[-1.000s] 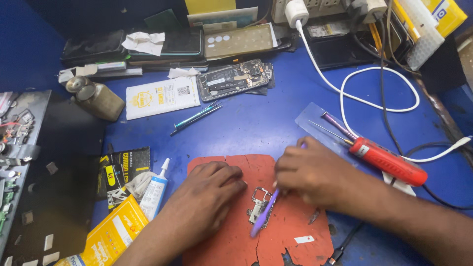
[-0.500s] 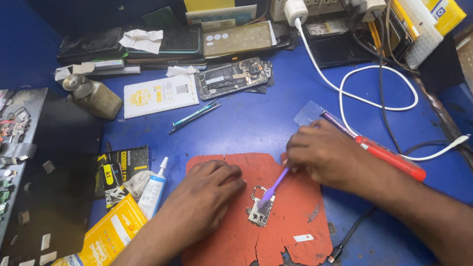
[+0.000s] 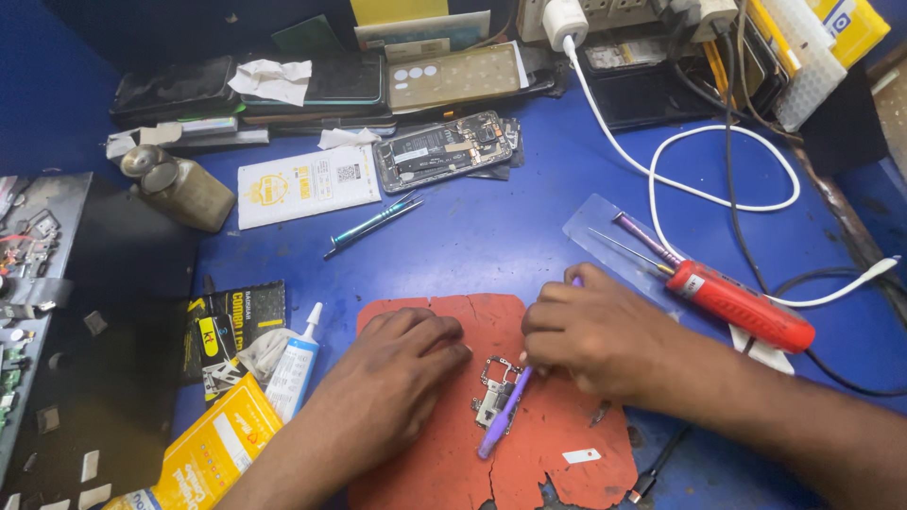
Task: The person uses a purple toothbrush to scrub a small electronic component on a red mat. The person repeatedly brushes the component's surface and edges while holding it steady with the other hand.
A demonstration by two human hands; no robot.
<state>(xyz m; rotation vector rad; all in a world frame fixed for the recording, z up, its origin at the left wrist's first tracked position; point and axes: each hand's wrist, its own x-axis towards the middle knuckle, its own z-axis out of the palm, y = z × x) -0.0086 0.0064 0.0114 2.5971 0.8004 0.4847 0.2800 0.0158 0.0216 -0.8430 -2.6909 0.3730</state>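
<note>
Right hand (image 3: 605, 335) has shifted lower, purple tool (image 3: 504, 414) now flatter over circuit board (image 3: 494, 394), frame centre-bottom on red mat (image 3: 425, 472). Fingers closed round tool. Left hand (image 3: 402, 378) flat, empty, bracing beside board. Risk: tip slips, gouges components.

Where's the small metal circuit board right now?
In the head view, the small metal circuit board lies on the red mat, centre-bottom, between both hands, under the purple tool.

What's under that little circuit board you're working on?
The small circuit board lies on a cracked red mat over the blue table. The left hand rests flat on the mat beside it; the right hand holds a purple tool across it. Its underside is hidden.
</note>
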